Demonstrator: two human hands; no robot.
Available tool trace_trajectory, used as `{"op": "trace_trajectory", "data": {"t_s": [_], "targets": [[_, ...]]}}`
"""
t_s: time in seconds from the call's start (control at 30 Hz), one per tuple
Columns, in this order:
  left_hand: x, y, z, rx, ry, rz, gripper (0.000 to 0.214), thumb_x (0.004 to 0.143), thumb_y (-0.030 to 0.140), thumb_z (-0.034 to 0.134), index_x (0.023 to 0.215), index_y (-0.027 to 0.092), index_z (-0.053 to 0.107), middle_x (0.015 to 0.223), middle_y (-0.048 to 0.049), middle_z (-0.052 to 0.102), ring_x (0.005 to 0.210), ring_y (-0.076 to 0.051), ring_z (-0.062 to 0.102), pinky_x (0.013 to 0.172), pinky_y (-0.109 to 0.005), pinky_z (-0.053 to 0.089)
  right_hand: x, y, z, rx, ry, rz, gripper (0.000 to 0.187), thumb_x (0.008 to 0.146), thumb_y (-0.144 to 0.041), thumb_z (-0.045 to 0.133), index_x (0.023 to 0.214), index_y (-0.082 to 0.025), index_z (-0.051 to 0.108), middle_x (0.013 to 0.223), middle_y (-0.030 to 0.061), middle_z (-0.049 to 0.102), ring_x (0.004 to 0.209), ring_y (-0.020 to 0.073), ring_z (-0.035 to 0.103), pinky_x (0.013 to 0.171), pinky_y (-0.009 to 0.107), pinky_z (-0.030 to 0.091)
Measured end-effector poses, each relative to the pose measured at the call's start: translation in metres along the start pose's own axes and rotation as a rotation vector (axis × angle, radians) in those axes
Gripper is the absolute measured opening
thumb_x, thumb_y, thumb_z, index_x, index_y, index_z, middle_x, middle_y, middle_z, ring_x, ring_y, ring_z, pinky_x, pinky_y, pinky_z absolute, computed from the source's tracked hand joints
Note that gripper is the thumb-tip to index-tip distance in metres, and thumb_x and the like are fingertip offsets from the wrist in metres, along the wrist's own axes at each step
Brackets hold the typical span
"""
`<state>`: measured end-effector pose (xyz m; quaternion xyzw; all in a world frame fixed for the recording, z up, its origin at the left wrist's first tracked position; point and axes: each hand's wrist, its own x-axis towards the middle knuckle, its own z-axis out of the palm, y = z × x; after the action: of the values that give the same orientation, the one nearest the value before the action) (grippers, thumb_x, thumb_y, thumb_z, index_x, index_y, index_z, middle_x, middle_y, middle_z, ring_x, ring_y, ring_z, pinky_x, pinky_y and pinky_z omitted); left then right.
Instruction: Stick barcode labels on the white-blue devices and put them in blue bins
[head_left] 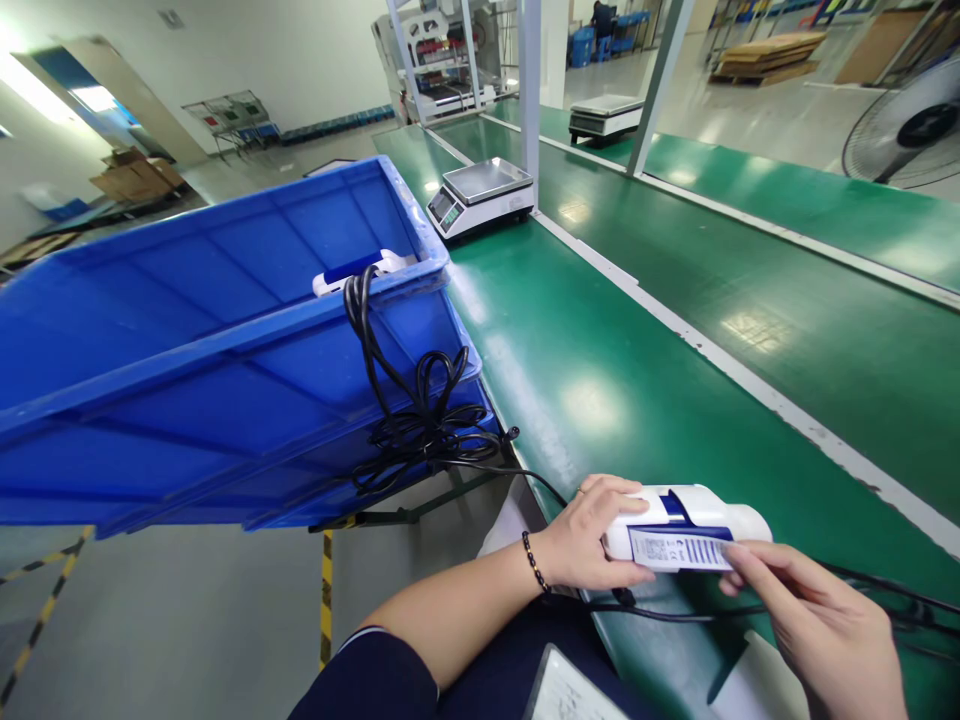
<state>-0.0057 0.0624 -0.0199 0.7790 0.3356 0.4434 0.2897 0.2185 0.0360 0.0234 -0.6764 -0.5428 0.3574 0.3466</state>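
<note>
My left hand (592, 535) is wrapped round one end of a white and dark-blue handheld device (720, 508), holding it just above the green bench. A white printed label (679, 551) with a square code and dark stripes lies along the device's near side. Thumb and forefinger of my right hand (821, 610) pinch the label's right end. Whether that end is stuck down cannot be made out. A black cable (667, 616) passes under the device and both hands. Below the right hand, a white sheet (757, 680) is partly hidden.
Stacked blue bins (225, 360) stand at the left, with another white and blue device (390, 262) inside and a coiled black cable (427, 430) hanging over the rim. Weighing scales (484, 195) sit on the green bench (600, 400). A fan (911, 130) stands far right.
</note>
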Motion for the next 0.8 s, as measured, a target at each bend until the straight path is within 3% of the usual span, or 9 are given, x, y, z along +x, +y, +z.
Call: {"op": "trace_trajectory", "data": {"t_s": [0.17,0.43,0.63,0.8], "targets": [[-0.0009,-0.0006,0.0006,-0.003,0.010,0.001,0.063,0.065,0.047,0.069,0.114,0.019,0.043,0.115,-0.0154,0.055,0.112,-0.027,0.053,0.095,-0.045,0.040,-0.0005,0.0007,-0.0002,0.071,-0.018,0.001,0.026,0.072,-0.048,0.066,0.075,-0.022,0.070,0.063,0.0002,0.065,0.060,0.0161,0.059,0.059,0.023,0.048],[-0.0011,-0.0002,0.0003,-0.016,-0.024,-0.029,0.063,0.065,0.047,0.070,0.115,0.020,0.043,0.116,-0.0155,0.055,0.114,-0.028,0.052,0.097,-0.046,0.038,-0.0001,-0.0007,0.0007,-0.039,0.023,-0.008,0.033,0.070,-0.055,0.065,0.073,-0.023,0.070,0.064,-0.0002,0.066,0.061,0.0165,0.060,0.058,0.023,0.047],[0.0001,0.0005,-0.0007,-0.013,0.030,0.037,0.063,0.066,0.046,0.070,0.116,0.019,0.043,0.114,-0.0154,0.055,0.113,-0.026,0.052,0.095,-0.045,0.041,-0.0005,-0.0059,0.0007,-0.065,0.043,-0.003,0.034,0.069,-0.057,0.064,0.073,-0.023,0.070,0.062,0.0001,0.066,0.059,0.0171,0.059,0.051,0.023,0.045],[0.0007,-0.0001,0.0003,-0.009,0.041,0.053,0.063,0.066,0.046,0.070,0.116,0.018,0.044,0.113,-0.0151,0.055,0.112,-0.026,0.052,0.095,-0.045,0.041,0.0018,-0.0008,0.0003,-0.051,0.026,-0.038,0.033,0.069,-0.056,0.065,0.072,-0.023,0.070,0.062,0.0003,0.066,0.059,0.0171,0.060,0.053,0.022,0.047]]}}
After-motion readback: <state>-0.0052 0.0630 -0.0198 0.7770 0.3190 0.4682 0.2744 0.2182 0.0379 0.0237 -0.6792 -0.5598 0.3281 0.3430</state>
